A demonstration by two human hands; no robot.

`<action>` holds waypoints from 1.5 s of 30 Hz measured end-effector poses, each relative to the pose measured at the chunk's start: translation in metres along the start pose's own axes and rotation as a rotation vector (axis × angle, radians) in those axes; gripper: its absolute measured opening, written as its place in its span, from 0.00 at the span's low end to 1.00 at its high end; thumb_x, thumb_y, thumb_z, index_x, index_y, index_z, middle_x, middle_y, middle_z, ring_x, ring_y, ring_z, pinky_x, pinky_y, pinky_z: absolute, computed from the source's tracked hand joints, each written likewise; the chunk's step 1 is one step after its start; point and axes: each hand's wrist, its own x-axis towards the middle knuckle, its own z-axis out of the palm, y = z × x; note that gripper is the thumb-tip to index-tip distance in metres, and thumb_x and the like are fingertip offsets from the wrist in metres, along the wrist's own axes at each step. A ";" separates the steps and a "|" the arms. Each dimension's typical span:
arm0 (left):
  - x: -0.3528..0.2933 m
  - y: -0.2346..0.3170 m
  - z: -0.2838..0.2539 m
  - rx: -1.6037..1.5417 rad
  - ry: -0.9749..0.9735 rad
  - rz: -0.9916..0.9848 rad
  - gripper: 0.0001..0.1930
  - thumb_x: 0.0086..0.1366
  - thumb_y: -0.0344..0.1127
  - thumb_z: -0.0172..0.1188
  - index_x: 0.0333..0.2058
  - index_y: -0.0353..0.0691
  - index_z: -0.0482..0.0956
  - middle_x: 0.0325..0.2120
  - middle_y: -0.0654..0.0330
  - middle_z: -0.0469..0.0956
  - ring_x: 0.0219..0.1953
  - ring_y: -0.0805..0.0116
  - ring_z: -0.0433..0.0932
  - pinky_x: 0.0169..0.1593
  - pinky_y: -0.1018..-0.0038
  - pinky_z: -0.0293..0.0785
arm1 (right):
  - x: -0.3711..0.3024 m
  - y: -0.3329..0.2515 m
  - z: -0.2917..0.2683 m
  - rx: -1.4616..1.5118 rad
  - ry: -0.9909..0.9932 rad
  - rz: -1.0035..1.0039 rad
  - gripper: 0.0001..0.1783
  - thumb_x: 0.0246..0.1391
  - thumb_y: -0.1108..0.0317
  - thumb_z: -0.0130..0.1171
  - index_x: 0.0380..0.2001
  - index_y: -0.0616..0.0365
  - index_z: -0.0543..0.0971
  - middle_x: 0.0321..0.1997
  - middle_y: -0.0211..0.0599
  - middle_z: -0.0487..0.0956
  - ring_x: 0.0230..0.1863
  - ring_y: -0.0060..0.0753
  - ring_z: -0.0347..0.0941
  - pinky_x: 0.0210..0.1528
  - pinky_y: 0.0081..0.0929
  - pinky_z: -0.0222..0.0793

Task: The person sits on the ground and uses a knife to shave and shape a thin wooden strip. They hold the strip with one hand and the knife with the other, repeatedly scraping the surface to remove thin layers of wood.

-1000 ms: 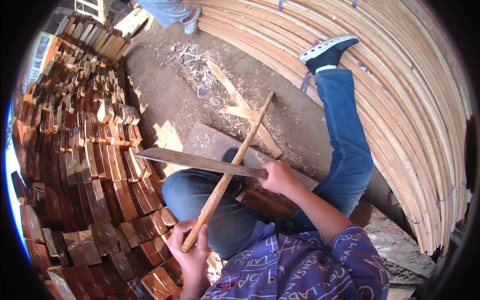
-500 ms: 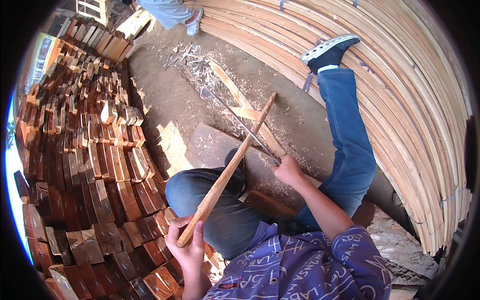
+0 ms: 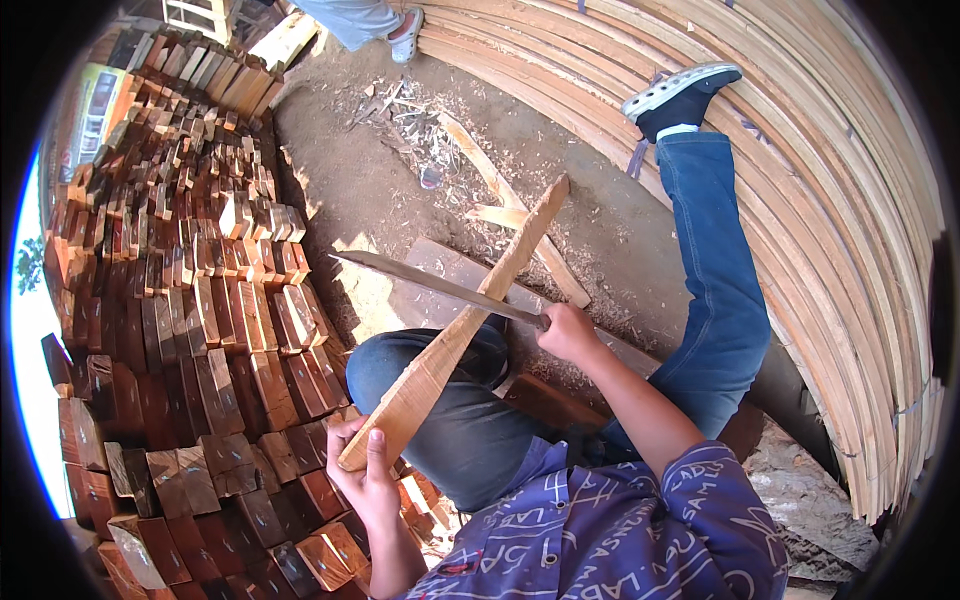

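My left hand (image 3: 368, 478) is closed around the near end of a long, tapering piece of wood (image 3: 440, 365), thumb on its face. The wood slants up and away to the right, over my bent left knee. In my right hand (image 3: 572, 335) is the handle of a machete (image 3: 415, 277). Its long blade points left and crosses the wood about midway; whether blade and wood touch, I cannot tell. Beyond them, a pale strip of wood (image 3: 557, 270) lies on the ground with a shorter piece (image 3: 497, 216) across it.
Stacked wooden blocks (image 3: 190, 370) fill the left side. Bundled long slats (image 3: 820, 230) curve along the right, my right shoe (image 3: 690, 95) resting against them. A flat board (image 3: 440, 262) lies on the ground. Shavings (image 3: 425, 135) are scattered ahead. Another person's foot (image 3: 405, 38) is at the top.
The machete has swung so its tip points left rather than up and left, and its flat side shows. The wood has turned, showing a broader face. Both hands keep their hold.
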 end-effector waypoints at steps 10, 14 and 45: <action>-0.011 0.002 0.006 0.019 -0.013 0.058 0.09 0.65 0.33 0.62 0.36 0.33 0.75 0.32 0.59 0.75 0.34 0.73 0.73 0.41 0.77 0.69 | -0.061 -0.067 -0.033 0.167 -0.097 -0.046 0.12 0.47 0.62 0.62 0.27 0.60 0.82 0.28 0.52 0.81 0.34 0.58 0.78 0.40 0.47 0.74; -0.016 0.026 0.020 0.061 -0.049 0.084 0.07 0.65 0.32 0.60 0.35 0.34 0.74 0.31 0.62 0.74 0.33 0.77 0.71 0.40 0.79 0.67 | -0.051 -0.058 -0.020 0.084 -0.035 -0.151 0.10 0.42 0.63 0.64 0.23 0.59 0.80 0.26 0.50 0.81 0.32 0.57 0.78 0.37 0.48 0.74; 0.009 -0.005 -0.001 0.036 0.063 0.016 0.07 0.63 0.30 0.63 0.34 0.34 0.75 0.30 0.62 0.75 0.33 0.77 0.72 0.40 0.78 0.68 | 0.013 0.169 -0.016 0.184 0.238 0.845 0.10 0.45 0.68 0.59 0.23 0.67 0.79 0.25 0.52 0.80 0.26 0.46 0.79 0.28 0.40 0.73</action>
